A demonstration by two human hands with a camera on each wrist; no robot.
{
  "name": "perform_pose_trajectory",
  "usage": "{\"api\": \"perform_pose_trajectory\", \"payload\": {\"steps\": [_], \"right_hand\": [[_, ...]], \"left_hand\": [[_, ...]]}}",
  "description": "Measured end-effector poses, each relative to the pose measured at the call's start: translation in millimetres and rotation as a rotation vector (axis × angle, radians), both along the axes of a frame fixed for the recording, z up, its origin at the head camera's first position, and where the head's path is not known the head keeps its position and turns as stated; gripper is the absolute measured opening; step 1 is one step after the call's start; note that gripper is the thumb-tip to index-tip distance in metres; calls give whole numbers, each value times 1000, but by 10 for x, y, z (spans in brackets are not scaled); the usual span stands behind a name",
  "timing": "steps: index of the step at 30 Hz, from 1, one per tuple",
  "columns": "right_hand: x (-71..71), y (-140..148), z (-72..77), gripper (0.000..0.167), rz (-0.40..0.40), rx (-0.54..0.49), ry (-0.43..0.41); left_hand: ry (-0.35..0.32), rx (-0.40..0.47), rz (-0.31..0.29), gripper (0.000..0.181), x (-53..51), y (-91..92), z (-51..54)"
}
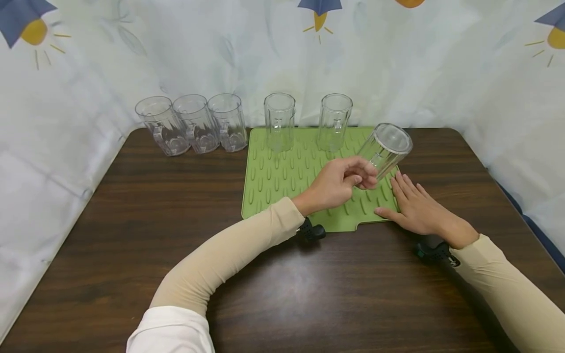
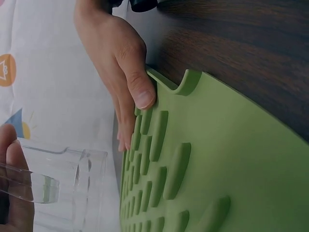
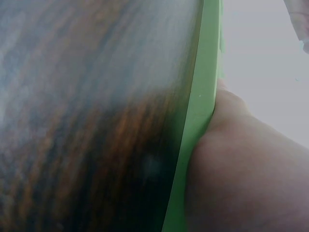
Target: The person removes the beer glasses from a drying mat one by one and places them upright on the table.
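Observation:
My left hand (image 1: 337, 182) grips a clear mug (image 1: 388, 144) by its handle side, fingers curled. That mug leans to the right over the right part of a green ridged mat (image 1: 282, 189). In the left wrist view the handle (image 2: 29, 186) passes by my left fingers (image 2: 19, 159). Spread flat, my right hand (image 1: 419, 211) rests on the mat's right front corner; the thumb lies along its front edge. On the back of the mat stand two clear mugs, one left (image 1: 280, 122) and one right (image 1: 335, 122), with handles facing front.
Left of the mat, three more clear mugs, left (image 1: 163, 127), middle (image 1: 197, 125) and right (image 1: 228, 122), stand close together near the back edge of the dark wooden table (image 1: 132, 220). A white patterned curtain (image 1: 198, 54) hangs behind and beside the table.

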State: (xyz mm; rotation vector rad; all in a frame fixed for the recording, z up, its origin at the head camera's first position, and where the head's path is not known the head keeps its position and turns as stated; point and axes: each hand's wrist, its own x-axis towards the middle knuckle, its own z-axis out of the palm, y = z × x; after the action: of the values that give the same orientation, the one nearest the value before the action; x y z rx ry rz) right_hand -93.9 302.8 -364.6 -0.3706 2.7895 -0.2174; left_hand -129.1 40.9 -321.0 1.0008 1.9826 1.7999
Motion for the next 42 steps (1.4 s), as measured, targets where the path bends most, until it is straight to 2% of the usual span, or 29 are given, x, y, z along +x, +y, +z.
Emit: {"api": "perform_pose_trajectory", "payload": {"steps": [10, 21, 28, 33, 42], "right_hand": [[-6, 4, -8, 105, -7, -13, -13], [-13, 22, 12, 106, -1, -42, -18], [-18, 19, 21, 105, -5, -59, -24], [-31, 35, 12, 103, 0, -78, -26], [-37, 38, 92, 92, -3, -142, -18]], "left_hand": [[56, -67, 2, 37, 25, -94, 9], [130, -126, 58, 39, 35, -205, 2], [286, -175, 74, 39, 69, -251, 2], [366, -229, 86, 46, 105, -287, 6], [460, -280, 124, 56, 148, -375, 15]]}}
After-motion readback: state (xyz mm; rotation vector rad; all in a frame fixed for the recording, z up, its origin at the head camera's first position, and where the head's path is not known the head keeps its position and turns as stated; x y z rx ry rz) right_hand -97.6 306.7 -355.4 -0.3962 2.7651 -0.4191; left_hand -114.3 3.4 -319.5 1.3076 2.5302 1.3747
